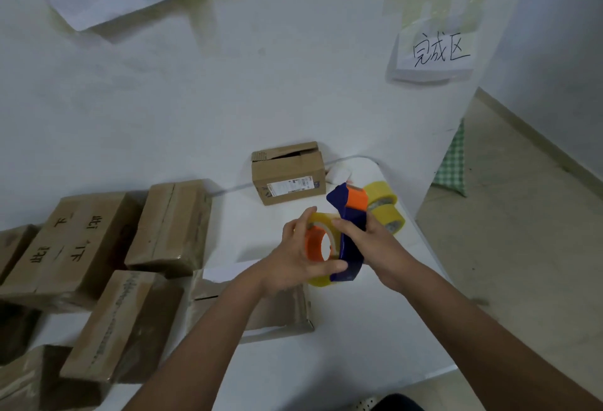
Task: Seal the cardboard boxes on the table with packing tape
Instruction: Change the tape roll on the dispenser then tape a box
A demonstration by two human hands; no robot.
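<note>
Above the bench (326,329), the right hand (368,244) grips the blue tape dispenser (350,241) steady while the left hand (300,260) clasps its yellowish tape roll (321,224), likely seating it.

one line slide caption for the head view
Both hands, left and right, grip a tape dispenser above the table, with an unsealed box behind.

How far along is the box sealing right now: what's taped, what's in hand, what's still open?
Done, apparently: the brown cardboard boxes at the left show glossy tape along their seams. In hand: the left hand and right hand together hold the blue-and-orange tape dispenser with its yellowish roll, above the table. Left: the small labelled cardboard box further back has loose, gaping top flaps. Two spare yellow tape rolls lie beside it.
</note>
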